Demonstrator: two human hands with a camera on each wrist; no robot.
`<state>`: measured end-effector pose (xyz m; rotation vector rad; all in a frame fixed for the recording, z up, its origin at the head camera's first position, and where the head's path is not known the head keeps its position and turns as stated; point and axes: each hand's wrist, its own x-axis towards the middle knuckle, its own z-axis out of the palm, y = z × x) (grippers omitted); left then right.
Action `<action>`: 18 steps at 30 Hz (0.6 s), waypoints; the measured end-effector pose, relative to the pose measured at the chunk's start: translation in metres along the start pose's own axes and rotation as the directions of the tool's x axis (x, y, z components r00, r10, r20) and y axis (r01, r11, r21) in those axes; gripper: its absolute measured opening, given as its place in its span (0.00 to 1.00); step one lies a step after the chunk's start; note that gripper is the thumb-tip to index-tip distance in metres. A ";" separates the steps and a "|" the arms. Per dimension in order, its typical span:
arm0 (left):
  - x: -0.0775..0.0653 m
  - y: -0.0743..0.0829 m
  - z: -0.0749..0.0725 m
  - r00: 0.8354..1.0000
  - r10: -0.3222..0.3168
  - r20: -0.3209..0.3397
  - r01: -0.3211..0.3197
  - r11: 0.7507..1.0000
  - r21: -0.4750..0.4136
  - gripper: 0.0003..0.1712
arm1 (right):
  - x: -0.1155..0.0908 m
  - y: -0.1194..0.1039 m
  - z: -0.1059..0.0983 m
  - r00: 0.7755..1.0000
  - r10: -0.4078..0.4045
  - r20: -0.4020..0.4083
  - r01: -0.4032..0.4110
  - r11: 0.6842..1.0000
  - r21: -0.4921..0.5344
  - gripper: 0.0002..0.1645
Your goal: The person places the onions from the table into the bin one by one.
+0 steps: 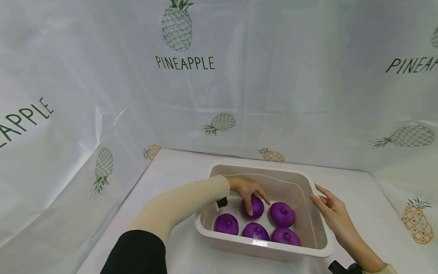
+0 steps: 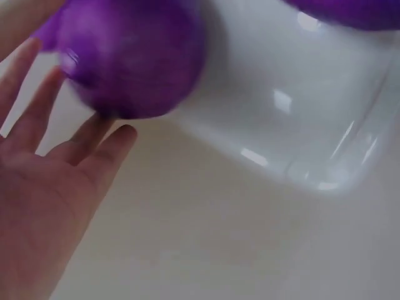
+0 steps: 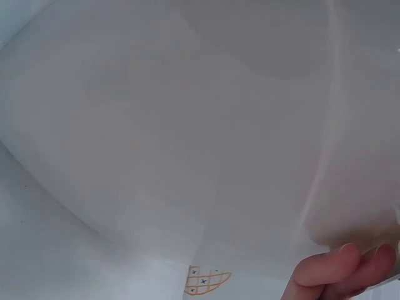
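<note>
Several purple onions with small nubs on top lie in a pale bin (image 1: 260, 243). My left hand (image 1: 244, 187) reaches over the bin's left side, its fingers spread about the rear-left onion (image 1: 254, 208). In the left wrist view, the fairly straight fingers (image 2: 103, 159) lie right at that onion (image 2: 134, 59). Beside it sits another onion (image 1: 282, 214). Three more, a left one (image 1: 226, 223), a middle one (image 1: 255, 231) and a right one (image 1: 285, 236), line the front. My right hand (image 1: 333, 209) touches the bin's right rim with extended thumb and finger; in its wrist view only fingertips (image 3: 328, 269) show.
The bin stands on a white-covered table (image 1: 171, 167). Pale sheeting (image 1: 287, 95) with printed pineapples rises behind and along the sides. A black strap piece (image 1: 222, 202) is at the left wrist, and another black device (image 1: 342, 268) at the right wrist.
</note>
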<state>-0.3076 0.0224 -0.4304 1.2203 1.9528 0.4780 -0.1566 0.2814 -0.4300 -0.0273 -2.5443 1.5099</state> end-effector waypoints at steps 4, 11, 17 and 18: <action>-0.007 0.007 -0.012 1.000 -0.007 -0.003 0.007 1.000 -0.003 0.37 | 0.002 0.003 -0.006 0.997 0.072 0.030 -0.073 0.997 0.036 0.36; -0.029 0.032 -0.037 1.000 0.020 -0.013 -0.020 0.999 -0.039 0.31 | 0.012 0.004 -0.019 0.997 0.066 0.037 -0.068 0.997 0.046 0.29; -0.058 0.050 -0.057 0.990 0.090 -0.111 -0.094 0.995 -0.024 0.25 | 0.020 0.002 -0.032 0.999 -0.046 0.021 0.046 0.999 -0.004 0.20; -0.063 0.051 -0.060 0.986 0.106 -0.130 -0.110 0.994 -0.026 0.25 | 0.022 0.002 -0.035 0.997 -0.069 0.016 0.070 0.997 -0.022 0.20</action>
